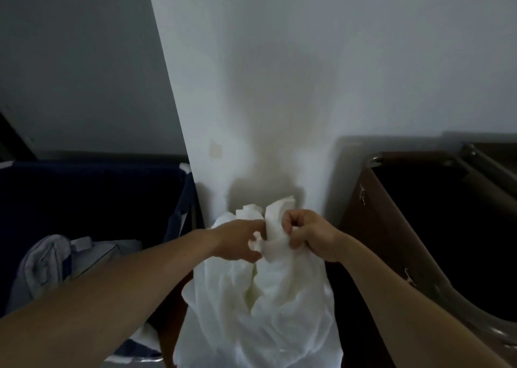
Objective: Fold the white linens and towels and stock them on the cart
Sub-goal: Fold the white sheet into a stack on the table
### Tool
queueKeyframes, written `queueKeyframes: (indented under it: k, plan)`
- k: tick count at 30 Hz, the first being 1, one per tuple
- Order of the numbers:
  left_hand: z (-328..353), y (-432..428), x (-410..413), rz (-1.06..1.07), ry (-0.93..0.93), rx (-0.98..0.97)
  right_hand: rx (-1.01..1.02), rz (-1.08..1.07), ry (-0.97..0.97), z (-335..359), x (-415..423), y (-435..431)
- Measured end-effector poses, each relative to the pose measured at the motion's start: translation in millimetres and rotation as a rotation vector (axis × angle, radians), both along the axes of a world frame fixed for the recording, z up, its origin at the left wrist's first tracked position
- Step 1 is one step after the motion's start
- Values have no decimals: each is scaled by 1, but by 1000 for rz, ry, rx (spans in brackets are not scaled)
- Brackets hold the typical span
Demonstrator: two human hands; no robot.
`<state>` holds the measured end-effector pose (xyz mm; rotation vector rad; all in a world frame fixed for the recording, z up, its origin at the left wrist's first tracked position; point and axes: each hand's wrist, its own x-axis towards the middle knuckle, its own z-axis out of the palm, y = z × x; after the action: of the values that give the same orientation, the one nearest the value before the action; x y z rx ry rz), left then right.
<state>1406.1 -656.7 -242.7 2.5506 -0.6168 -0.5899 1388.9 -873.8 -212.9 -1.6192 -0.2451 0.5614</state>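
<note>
I can read no writing, label, brand or number anywhere. None shows on the crumpled white linen cloth (268, 297), the dark blue fabric bin (84, 194) or the brown wood-panelled cart (391, 241). The small pale square patch (215, 148) on the white wall (279, 59) is too dim for me to tell if anything is printed on it.
</note>
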Motion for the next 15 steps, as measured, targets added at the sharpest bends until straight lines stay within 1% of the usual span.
queueKeyframes:
  k: [2, 3, 5, 6, 7, 9, 10, 11, 13, 15]
  plan:
    - [-16, -1, -9, 10, 148, 85, -132, 21, 81, -19, -2, -2]
    - [-24, -2, -14, 1, 205, 142, -254, 20, 116, -32, -3, -4]
    - [-39, -4, -23, -39, 283, 265, -553, -6, 203, -58, -4, -9]
    - [-46, -5, -26, -52, 308, 308, -644, -29, 242, -69, -6, -11]
    - [-50, -6, -29, -56, 324, 329, -676, -59, 246, -76, -8, -10]
    - [-54, -6, -31, -46, 335, 317, -639, -85, 171, -81, -14, -6]
    - [-55, -6, -30, -38, 336, 294, -632, -43, 112, -84, -17, -2]
    - [-56, -7, -28, -28, 335, 267, -662, 5, 38, -86, -20, 2]
    - [-54, -9, -24, 13, 310, 210, -813, 18, -145, -90, -19, 11]
    - [-48, -9, -18, 85, 224, 111, -809, -57, -281, -81, -14, 14]
